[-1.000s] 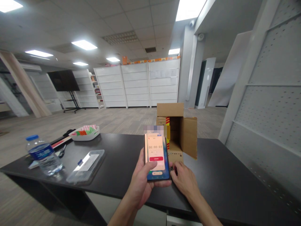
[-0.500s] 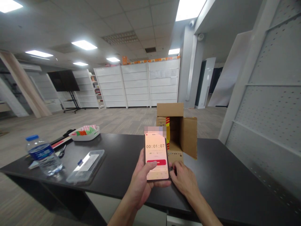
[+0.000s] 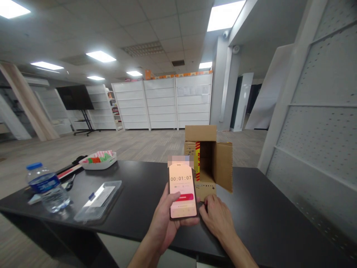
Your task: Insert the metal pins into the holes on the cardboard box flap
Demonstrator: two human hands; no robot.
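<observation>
My left hand (image 3: 169, 212) is wrapped round a smartphone (image 3: 182, 209), its thumb on the lit screen beside a red button. The screen reads 00:01:07, and its top is blurred out. My right hand (image 3: 218, 217) rests on the table just right of the phone, fingers curled and closed. What its fingertips hold, if anything, is hidden. Right beyond it stands an open cardboard box (image 3: 223, 167), its mouth facing me, one flap up, one swung out to the right and one low in front. Yellow-and-red tape runs along its left edge.
On the dark table (image 3: 134, 208), to the left, are a clear plastic case (image 3: 99, 201), a water bottle (image 3: 48, 188) with a blue cap, scissors (image 3: 71, 182) and a white basket (image 3: 97, 164) of colourful packets. A perforated white panel (image 3: 315, 123) rises at the right.
The phone and my left hand have shifted slightly left and down in view, and the thumb has moved left on the screen. My right hand stays beside the box.
</observation>
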